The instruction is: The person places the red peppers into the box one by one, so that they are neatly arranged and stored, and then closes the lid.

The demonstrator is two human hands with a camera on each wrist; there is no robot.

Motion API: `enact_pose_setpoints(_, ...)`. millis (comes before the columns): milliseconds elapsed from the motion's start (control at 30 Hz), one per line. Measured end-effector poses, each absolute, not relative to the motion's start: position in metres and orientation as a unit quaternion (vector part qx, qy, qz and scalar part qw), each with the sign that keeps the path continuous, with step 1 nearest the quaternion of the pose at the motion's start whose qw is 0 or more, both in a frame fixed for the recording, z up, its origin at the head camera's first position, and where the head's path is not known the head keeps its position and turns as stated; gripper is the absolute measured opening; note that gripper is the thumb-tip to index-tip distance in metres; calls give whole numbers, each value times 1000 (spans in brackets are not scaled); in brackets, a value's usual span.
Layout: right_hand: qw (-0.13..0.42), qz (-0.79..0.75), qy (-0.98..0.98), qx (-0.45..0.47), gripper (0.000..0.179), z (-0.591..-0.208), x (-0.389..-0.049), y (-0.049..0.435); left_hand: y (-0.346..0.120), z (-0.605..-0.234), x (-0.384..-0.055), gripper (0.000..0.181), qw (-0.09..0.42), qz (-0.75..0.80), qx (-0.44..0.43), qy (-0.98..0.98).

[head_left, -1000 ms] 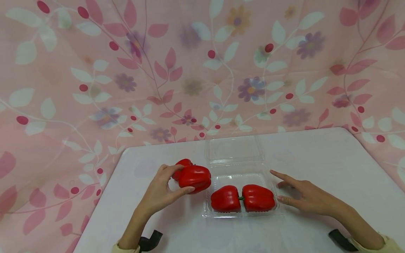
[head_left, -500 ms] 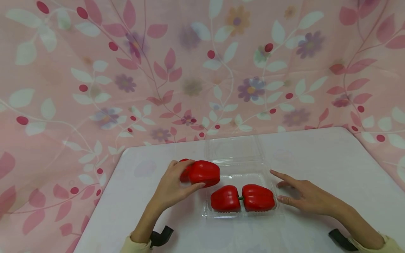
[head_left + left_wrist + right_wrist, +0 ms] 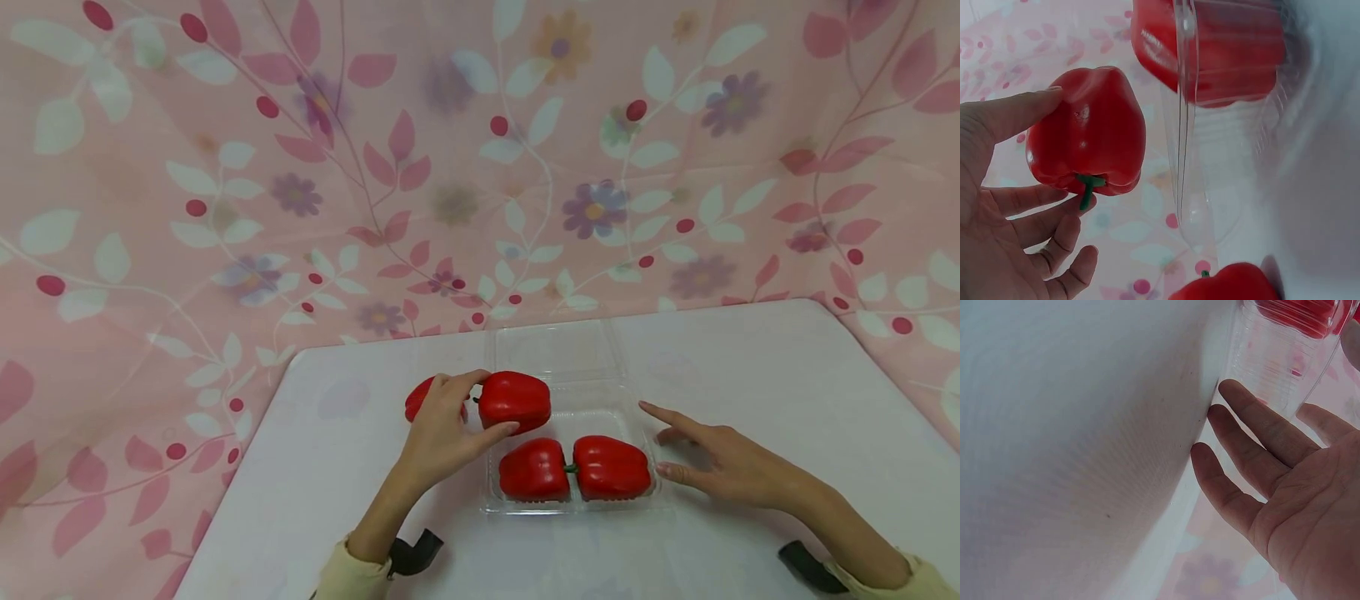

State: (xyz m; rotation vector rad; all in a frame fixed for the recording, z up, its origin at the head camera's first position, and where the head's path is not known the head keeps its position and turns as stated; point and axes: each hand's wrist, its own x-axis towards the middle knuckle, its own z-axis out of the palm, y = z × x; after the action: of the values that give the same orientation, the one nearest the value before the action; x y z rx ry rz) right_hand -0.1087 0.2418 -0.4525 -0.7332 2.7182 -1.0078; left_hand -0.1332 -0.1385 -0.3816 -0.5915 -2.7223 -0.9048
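Observation:
My left hand [image 3: 442,433] pinches a red bell pepper [image 3: 514,402] between thumb and fingers, over the back left part of a clear plastic clamshell box [image 3: 592,422]. In the left wrist view the held pepper [image 3: 1088,134] shows its green stem, pointing toward the fingers. Two more red peppers lie side by side in the front of the box, a left one [image 3: 534,471] and a right one [image 3: 612,468], stems facing each other. My right hand [image 3: 731,467] holds nothing; its fingers are spread at the box's right side, fingertips close to the table in the right wrist view.
Another red bell pepper [image 3: 420,400] lies on the white table [image 3: 360,467] left of the box, partly hidden behind my left hand. The box's clear lid [image 3: 555,350] lies folded back toward the floral pink cloth [image 3: 450,167] behind the table.
My left hand has carried its pepper to the right, from beside the box to over its back left part. The loose pepper behind shows more. My right hand has stayed put.

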Motion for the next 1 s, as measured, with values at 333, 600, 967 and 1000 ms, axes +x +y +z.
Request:
enact_pose_setpoints(333, 93, -343, 904, -237, 80, -451, -110, 242, -116, -387, -137, 71, 82, -327, -194, -921)
enact_pose_setpoints(600, 95, -342, 904, -239, 80, -450, -111, 243, -102, -390, -141, 72, 90, -311, -192, -927)
enact_pose_setpoints(967, 90, -343, 903, -244, 80, -450, -111, 241, -81, -392, -135, 70, 83, -317, -171, -929)
enact_pose_setpoints(1000, 88, -342, 903, -245, 80, -450, -111, 241, -80, -393, -135, 70, 85, -317, -173, -929)
